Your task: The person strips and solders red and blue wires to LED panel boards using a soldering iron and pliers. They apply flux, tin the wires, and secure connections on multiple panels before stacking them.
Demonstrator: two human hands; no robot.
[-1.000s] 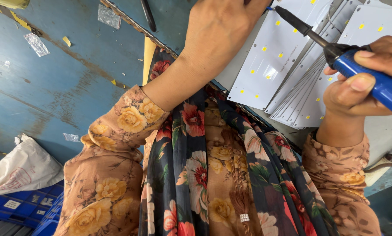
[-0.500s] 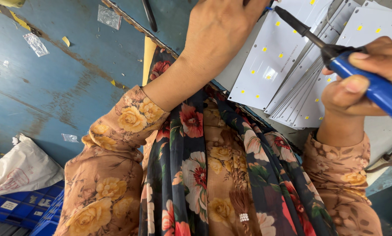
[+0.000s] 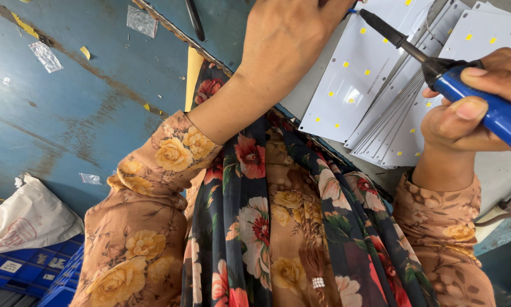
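two hands (image 3: 289, 45), one blue soldering iron (image 3: 483, 102), several white boards (image 3: 352, 74)

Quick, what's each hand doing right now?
Left hand: on the top white LED board; fingers out of view, grip unclear.
Right hand: closed around the blue-handled soldering iron.

Tan sleeves (image 3: 153, 187) with yellow roses, under a dark floral scarf (image 3: 250, 227).

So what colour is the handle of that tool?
Blue, with a black collar; the soldering iron shows best in the head view, held in the right hand.
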